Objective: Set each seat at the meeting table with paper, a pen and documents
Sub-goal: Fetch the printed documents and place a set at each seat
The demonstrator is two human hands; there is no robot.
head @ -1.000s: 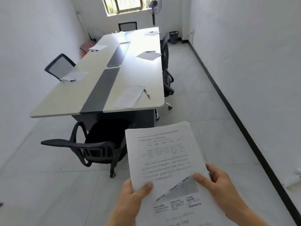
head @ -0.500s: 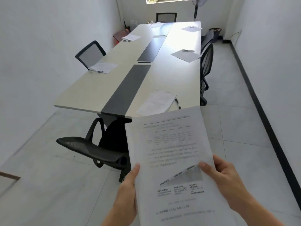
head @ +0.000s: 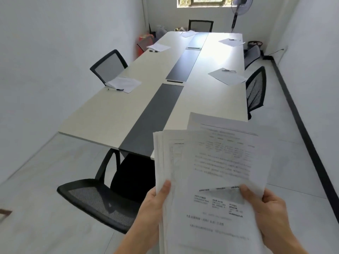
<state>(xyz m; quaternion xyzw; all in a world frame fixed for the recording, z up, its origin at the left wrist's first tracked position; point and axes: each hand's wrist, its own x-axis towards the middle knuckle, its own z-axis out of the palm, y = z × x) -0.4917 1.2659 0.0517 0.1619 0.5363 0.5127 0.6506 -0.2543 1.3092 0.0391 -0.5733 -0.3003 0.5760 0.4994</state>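
Left hand (head: 156,204): I see it grasping the stack (head: 211,226) by its left edge, thumb on top, the other fingers hidden underneath.
Right hand (head: 266,209): pinching the top sheet (head: 223,158) near its lower right, thumb on the print; that edge curls up and shows its underside.
Top sheet: skewed to the right off the stack, resting on it.
Stack: in the air between my two hands, print up, text too blurred for me to read.
Extra sheet (head: 201,120): shows just above the grip; I cannot tell whether it lies on the table or belongs to the stack.
Table (head: 110,110): straight ahead of the grip, long and pale, a dark strip (head: 159,116) down its middle.
Near-left paper (head: 124,84): ahead and left of the grip, a pen (head: 117,89) on its near edge.
Far-left paper (head: 158,47): farther up that side, a pen (head: 153,50) at its near edge.
Near-right paper (head: 227,77): ahead of the right hand, a pen (head: 228,70) across its far corner.
Far-right paper (head: 231,43): beyond that, a pen (head: 232,39) on it.
End paper (head: 189,33): at the far end, well apart from the grip.
Near chair (head: 99,198): just left of the left hand, at the table's near end.
Left chair (head: 110,66): behind the near-left paper.
Right chair (head: 255,90): beside the near-right paper.
End chair (head: 200,25): behind the end paper.
Fan (head: 240,6): far ahead, right of the end chair.
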